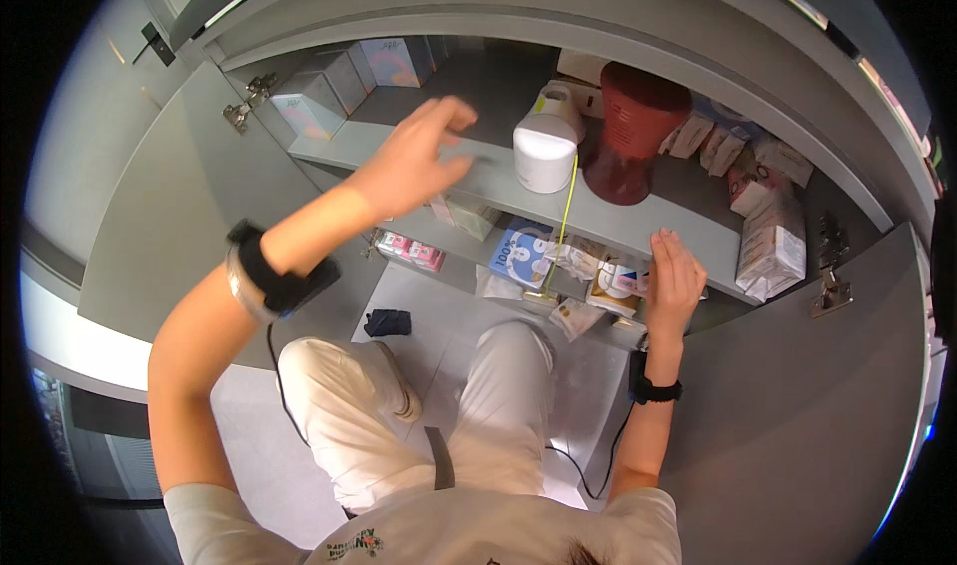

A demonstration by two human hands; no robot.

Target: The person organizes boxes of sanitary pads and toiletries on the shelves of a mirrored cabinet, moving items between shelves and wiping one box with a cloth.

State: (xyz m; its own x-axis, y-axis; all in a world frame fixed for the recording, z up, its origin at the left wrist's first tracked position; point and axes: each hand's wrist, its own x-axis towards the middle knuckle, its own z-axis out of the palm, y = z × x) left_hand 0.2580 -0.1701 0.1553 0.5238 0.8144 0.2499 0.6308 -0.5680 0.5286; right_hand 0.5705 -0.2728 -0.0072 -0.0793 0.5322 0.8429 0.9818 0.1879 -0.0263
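Note:
My left hand [419, 158], blurred, hangs over the left part of the upper cabinet shelf [497, 165] with thumb and fingers apart and nothing between them. To its right a white plastic bottle-like container [546, 150] stands at the shelf's front, a yellow-green cord [566, 217] hanging down beside it. A dark red, narrow-waisted container [639, 135] stands next to that. My right hand [675, 281] is at the shelf's front edge on the right, fingers extended and close together. Its thumb and palm are hidden, so whether it grips the edge is unclear.
Pale boxes [310, 105] stand at the shelf's left end; wrapped packs [774, 244] line the right. Below are a blue box [519, 251], small pink packs [410, 251] and other packages. Left [187, 214] and right [807, 415] cabinet doors stand open. A dark cloth-like item [387, 322] lies on the floor.

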